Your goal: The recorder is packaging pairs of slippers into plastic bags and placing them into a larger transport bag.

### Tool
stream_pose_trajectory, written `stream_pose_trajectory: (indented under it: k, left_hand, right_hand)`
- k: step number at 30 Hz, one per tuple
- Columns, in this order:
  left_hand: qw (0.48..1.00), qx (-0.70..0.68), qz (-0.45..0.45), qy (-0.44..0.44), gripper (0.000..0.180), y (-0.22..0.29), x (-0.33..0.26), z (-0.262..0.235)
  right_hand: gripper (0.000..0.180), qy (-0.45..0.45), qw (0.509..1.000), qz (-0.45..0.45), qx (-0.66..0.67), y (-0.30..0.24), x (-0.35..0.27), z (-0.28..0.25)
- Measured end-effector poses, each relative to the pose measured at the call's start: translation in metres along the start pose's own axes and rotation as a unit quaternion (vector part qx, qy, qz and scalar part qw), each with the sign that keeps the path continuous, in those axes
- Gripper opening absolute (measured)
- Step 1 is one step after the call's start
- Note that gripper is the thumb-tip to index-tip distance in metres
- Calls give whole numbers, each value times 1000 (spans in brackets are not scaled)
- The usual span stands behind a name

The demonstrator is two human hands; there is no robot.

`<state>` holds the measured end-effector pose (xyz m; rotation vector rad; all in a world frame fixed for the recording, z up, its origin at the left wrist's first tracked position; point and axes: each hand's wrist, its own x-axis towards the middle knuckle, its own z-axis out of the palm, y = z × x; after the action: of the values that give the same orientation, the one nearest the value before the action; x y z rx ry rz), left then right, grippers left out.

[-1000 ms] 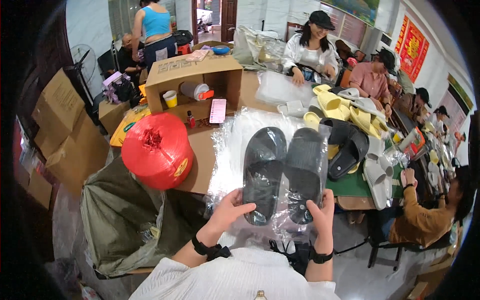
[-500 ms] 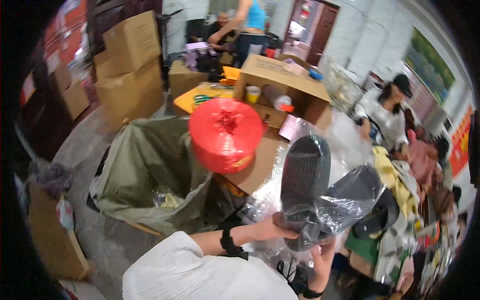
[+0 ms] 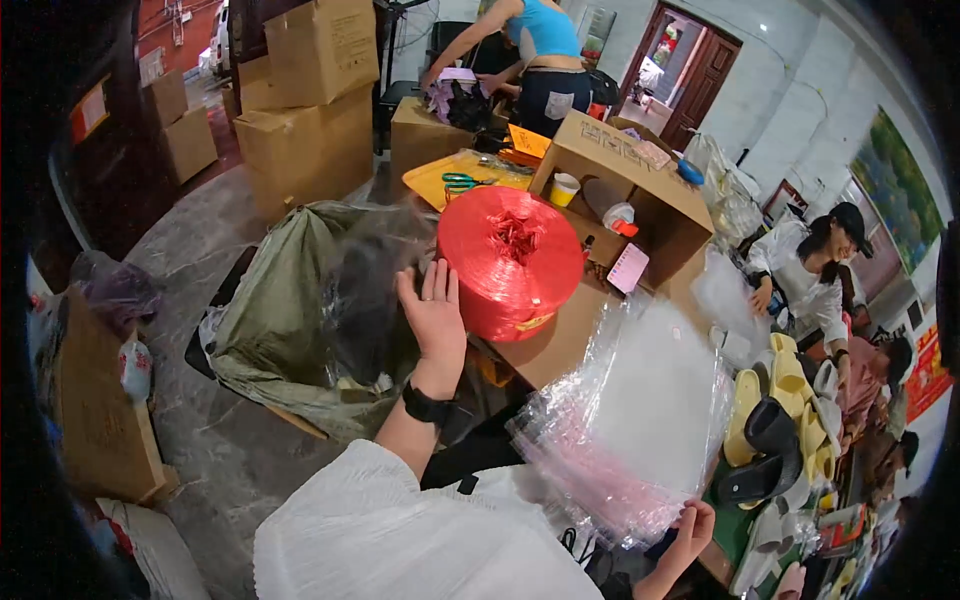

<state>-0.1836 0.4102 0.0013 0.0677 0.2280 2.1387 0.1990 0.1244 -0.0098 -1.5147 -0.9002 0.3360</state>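
Note:
My left hand [image 3: 436, 318] is raised with its fingers stretched and apart, empty, between a large roll of red plastic twine [image 3: 510, 262] and an olive woven sack [image 3: 270, 300] standing open. Just left of that hand, a dark bagged pair of slippers [image 3: 362, 310] blurs with motion over the sack's mouth. My right hand [image 3: 690, 532] pinches the near right corner of a stack of clear plastic bags [image 3: 640, 400], which lies on the cardboard-topped table. Beyond that hand, black slippers [image 3: 765, 455] and yellow slippers [image 3: 742, 415] lie on a green surface.
Behind the twine, an open cardboard box [image 3: 680, 215] holds a yellow cup [image 3: 564, 188]. Green-handled scissors [image 3: 465, 182] lie on a yellow packet. Stacked cartons [image 3: 305, 140] stand at the far left. One person [image 3: 548, 50] bends at the back; another person [image 3: 805, 265] in white works at the right.
The bagged black slippers, held in both hands before, have left them and are now over the sack at left. My left hand has swung left and opened; my right has come to the bag stack.

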Motion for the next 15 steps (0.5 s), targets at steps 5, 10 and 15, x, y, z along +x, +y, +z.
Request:
stream_pose_trajectory:
  k: [5, 10, 15]
  left_hand:
    - [977, 202, 20, -60, 44, -41, -41, 11]
    - [823, 401, -8, -403, 23, -49, -98, -3]
    - [483, 486, -42, -727, 34, -77, -147, 29]
  right_hand:
    - [2, 32, 999, 10, -22, -1, 6, -23]
    - [11, 27, 991, -16, -129, -11, 21, -43]
    - [18, 112, 941, -54, -313, -14, 51, -102]
